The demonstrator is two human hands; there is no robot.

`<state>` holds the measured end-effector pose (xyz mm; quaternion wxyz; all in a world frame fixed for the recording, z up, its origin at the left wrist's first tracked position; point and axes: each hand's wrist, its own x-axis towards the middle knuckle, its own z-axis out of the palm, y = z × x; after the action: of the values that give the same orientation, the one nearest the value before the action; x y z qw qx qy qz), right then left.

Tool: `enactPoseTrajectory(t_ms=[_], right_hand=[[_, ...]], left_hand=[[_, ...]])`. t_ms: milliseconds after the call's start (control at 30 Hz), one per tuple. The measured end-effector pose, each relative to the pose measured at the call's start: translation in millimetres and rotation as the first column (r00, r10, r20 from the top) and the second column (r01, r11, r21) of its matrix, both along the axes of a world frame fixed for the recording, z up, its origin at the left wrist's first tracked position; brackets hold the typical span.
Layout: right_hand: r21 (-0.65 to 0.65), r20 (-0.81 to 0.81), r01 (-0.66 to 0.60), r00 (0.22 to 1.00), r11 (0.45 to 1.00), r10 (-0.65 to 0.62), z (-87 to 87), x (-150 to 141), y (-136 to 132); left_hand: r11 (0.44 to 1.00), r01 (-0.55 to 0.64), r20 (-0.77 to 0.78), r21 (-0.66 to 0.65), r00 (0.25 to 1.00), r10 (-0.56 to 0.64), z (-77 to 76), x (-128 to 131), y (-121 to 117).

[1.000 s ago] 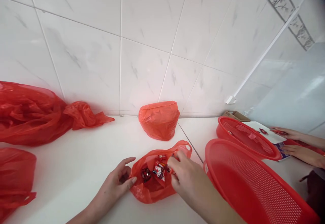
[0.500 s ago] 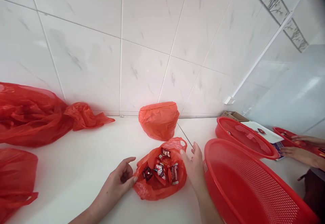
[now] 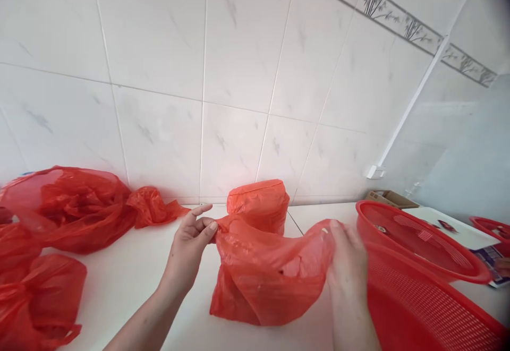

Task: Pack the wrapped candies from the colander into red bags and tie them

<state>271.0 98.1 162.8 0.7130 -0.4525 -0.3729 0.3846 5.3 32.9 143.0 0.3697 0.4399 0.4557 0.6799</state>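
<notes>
A thin red plastic bag (image 3: 266, 282) is stretched between my two hands above the white table. My left hand (image 3: 190, 242) pinches its left top edge between thumb and forefinger, with the other fingers loosely curled. At the right, my right hand (image 3: 348, 255) grips the handle side, its fingers partly hidden behind the plastic. The bag's front wall hides nearly all of its inside; only a small dark spot shows through. Right behind it, another filled red bag (image 3: 258, 199) stands against the tiled wall.
Several red bags (image 3: 87, 207) lie at the left along the wall. To the right are a large red plastic basket (image 3: 430, 298) and a second red basket (image 3: 422, 239). Beyond them are a white tray (image 3: 450, 226), a cardboard box (image 3: 392, 198) and part of another person's hand (image 3: 502, 266).
Both hands have taken hold of the bag's rim and raised it, so the wrapped sweets inside no longer show. The view has tilted up.
</notes>
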Motion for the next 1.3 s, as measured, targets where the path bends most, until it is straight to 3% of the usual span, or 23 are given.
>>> enactPoseTrajectory(t_ms=[100,200,333,433,500,600,700,833,933,1033,1167,1233,1300], right_hand=[[0.119,-0.174,0.071,0.983,0.99,-0.05,22.4,-1,-11],[0.152,-0.214,0.045,0.977,0.987,-0.012,31.4,-6,-17],[0.098,-0.073,-0.053,0.995,0.994,0.06,28.7,-11,-16],[0.064,0.043,-0.029,0.999,0.997,0.026,24.1,-10,-15],[0.076,0.03,0.037,0.999,0.996,-0.04,22.5,-7,-16],[0.11,-0.051,0.113,0.993,0.987,-0.108,22.7,-5,-15],[0.127,-0.148,0.078,0.987,0.989,-0.058,23.5,-6,-12],[0.14,-0.297,-0.023,0.953,0.99,0.064,22.3,-11,-8],[0.148,-0.34,-0.068,0.934,0.987,0.115,21.4,-14,-8],[0.147,-0.345,-0.062,0.932,0.987,0.11,23.0,-14,-11],[0.158,-0.358,-0.048,0.928,0.986,0.103,27.5,-10,-14],[0.156,-0.379,-0.072,0.916,0.985,0.127,29.4,-8,-15],[0.153,-0.409,-0.089,0.901,0.984,0.145,30.7,-7,-15]], left_hand=[[0.993,-0.051,0.075,0.105,0.996,0.043,23.2,8,3],[0.99,-0.095,0.019,0.102,0.995,0.094,33.0,14,4],[0.969,-0.233,-0.167,0.085,0.955,0.244,38.2,17,2],[0.956,-0.271,-0.368,0.117,0.882,0.295,42.5,17,-2],[0.963,-0.249,-0.568,0.105,0.779,0.263,44.5,18,-5],[0.974,-0.223,-0.807,-0.039,0.582,0.101,40.9,20,-4],[0.953,-0.239,-0.858,-0.185,0.512,-0.039,27.6,19,2],[0.949,-0.24,-0.844,-0.205,0.535,-0.047,9.3,16,11],[0.955,-0.208,-0.825,-0.21,0.562,-0.059,6.1,13,12],[0.965,-0.147,-0.764,-0.219,0.64,-0.076,13.3,11,9],[0.987,0.061,-0.426,-0.149,0.897,-0.12,32.9,12,5],[0.981,0.167,-0.27,-0.093,0.944,-0.187,42.2,13,3],[0.972,0.22,-0.217,-0.078,0.948,-0.232,48.1,14,-1]])
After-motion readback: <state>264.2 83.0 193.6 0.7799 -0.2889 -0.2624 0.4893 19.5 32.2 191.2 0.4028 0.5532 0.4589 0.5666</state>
